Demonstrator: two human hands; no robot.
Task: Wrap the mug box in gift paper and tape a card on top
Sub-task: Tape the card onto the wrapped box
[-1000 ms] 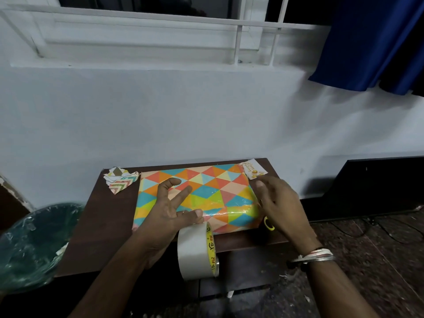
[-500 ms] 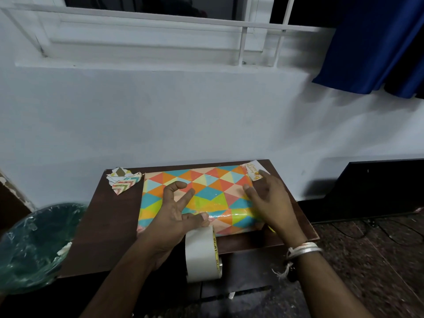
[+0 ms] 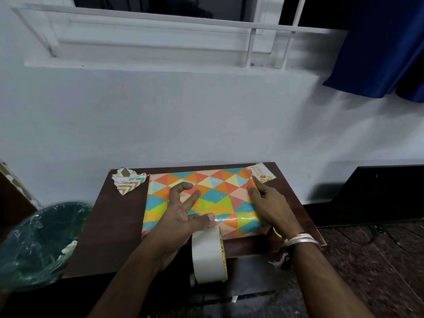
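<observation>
The box wrapped in triangle-patterned gift paper (image 3: 215, 196) lies on the dark wooden table (image 3: 110, 226). My left hand (image 3: 181, 216) rests on its top, thumb pressing a shiny strip of clear tape near the front edge, index finger curled, the others spread. A white tape roll (image 3: 207, 255) hangs from that strip over the table's front edge. My right hand (image 3: 268, 207) lies flat on the box's right end with its fingers straight. A small card (image 3: 261, 174) with gold print lies at the table's far right corner, just beyond those fingertips.
Crumpled gift paper scraps (image 3: 129, 181) sit at the table's far left corner. A yellow scissors handle (image 3: 276, 232) peeks out under my right wrist. A bin lined with green plastic (image 3: 41, 244) stands left of the table. A white wall rises right behind it.
My right hand slid along the box's right end from the front corner toward the far corner near the card. My left hand and the tape roll stayed put.
</observation>
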